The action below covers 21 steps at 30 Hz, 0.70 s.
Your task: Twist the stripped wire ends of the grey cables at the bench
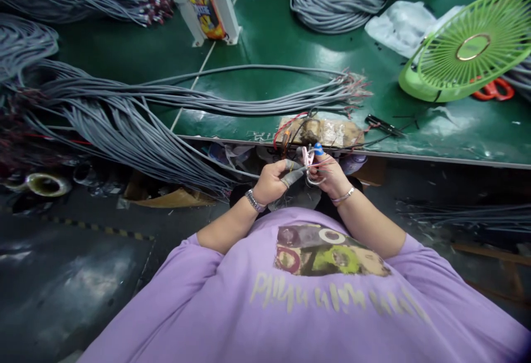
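My left hand (274, 181), with grey coverings on its fingers, is closed around the end of a grey cable (249, 174). My right hand (331, 176) wears a blue fingertip cover (318, 149) and is closed on a small pink clip-like tool (307, 156), whose exact kind I cannot make out. Thin red and white wires (327, 162) fan out by the right fingers. Both hands meet in front of the table's near edge. Just beyond them lies a tape-wrapped block (332, 132), with red and black leads at its ends.
A bundle of grey cables (232, 100) stretches across the green table (265, 47); more cables (136, 136) droop over its edge at left. A coil (340, 3) lies at the back. On the right are a green fan (435, 83), red-handled scissors (493, 89) and a black tool (384, 125). A white post (226, 11) stands on the table.
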Each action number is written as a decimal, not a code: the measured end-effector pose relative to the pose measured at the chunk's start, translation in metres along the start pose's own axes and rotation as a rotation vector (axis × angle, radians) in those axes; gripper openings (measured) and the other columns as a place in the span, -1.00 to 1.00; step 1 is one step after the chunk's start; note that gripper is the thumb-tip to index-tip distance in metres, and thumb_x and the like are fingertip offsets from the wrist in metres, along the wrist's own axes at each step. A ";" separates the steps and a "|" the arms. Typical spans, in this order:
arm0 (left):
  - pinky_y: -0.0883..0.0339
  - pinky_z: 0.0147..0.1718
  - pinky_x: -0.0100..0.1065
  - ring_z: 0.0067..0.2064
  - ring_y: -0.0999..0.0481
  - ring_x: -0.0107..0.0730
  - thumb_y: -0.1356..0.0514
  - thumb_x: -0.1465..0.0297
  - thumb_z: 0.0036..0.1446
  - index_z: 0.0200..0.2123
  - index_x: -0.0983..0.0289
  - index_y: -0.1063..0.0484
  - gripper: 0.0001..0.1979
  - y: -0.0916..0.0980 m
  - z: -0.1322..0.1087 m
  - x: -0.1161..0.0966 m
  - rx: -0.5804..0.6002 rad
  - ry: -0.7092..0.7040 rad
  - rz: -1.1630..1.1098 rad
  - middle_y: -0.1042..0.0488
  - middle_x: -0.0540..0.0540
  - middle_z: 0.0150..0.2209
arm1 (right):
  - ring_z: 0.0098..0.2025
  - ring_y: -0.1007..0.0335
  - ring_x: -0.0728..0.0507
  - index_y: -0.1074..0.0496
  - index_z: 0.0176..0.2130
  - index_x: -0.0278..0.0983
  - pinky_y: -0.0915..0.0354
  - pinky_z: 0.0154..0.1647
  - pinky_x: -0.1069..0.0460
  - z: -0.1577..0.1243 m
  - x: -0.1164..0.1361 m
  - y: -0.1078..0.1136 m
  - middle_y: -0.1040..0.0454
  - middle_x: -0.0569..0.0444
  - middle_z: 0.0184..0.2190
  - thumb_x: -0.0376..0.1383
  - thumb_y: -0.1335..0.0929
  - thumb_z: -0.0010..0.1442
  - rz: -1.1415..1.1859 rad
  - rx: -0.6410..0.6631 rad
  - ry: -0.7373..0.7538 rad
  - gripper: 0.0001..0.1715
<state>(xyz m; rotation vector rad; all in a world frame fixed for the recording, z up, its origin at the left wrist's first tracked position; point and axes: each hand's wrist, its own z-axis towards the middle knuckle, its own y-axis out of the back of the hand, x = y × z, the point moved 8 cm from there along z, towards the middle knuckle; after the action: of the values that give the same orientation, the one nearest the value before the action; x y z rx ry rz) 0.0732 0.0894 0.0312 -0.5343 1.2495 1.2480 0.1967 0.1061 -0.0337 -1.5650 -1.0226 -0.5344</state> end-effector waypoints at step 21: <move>-0.50 -0.21 -0.38 -0.29 -0.62 -0.37 -0.32 0.20 0.16 -0.16 0.31 -0.59 -0.70 -0.016 -0.019 0.018 0.016 0.027 0.004 -0.64 0.14 -0.29 | -0.73 -0.14 0.10 -0.36 -0.44 -0.30 -0.06 -0.77 0.17 0.010 -0.020 -0.012 -0.41 0.15 -0.65 0.22 -0.41 0.11 0.380 -0.057 -0.191 -0.36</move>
<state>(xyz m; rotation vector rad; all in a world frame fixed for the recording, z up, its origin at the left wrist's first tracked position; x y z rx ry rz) 0.0770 0.0753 0.0042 -0.5394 1.2829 1.2365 0.1740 0.1090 -0.0453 -1.8335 -0.8252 -0.1544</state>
